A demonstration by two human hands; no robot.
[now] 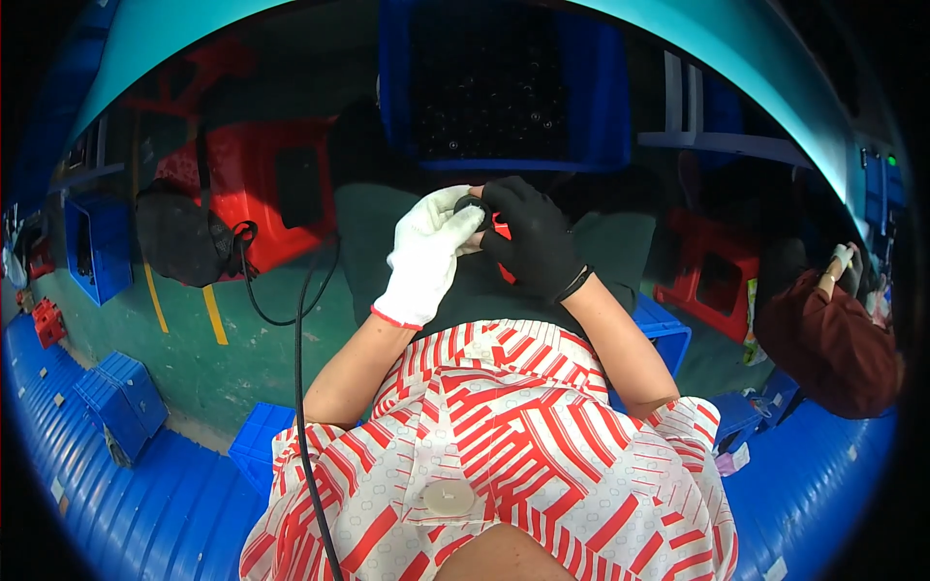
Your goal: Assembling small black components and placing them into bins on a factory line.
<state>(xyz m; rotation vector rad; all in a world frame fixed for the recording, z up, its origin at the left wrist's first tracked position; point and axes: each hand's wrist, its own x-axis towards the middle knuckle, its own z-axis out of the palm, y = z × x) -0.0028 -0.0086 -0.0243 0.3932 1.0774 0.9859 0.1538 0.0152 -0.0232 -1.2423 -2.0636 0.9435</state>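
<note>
My left hand (428,254), in a white glove with a red cuff edge, is closed with thumb and fingers pinching a small round black part (472,210), which looks like a ring. My right hand (533,232) wears a black glove with bare fingertips. It is closed and touches the left hand at the black part. A red object (503,232) shows between its fingers and palm; most of it is hidden, so its kind is unclear. Just beyond both hands stands a blue bin (601,107) holding many small dark, ring-like pieces.
A red stool (232,198) with a black bag (179,232) is at left, a cable (302,387) hanging near my left arm. Another red stool (712,271) stands right, near a seated co-worker (838,329). Blue crates (121,392) line the left side.
</note>
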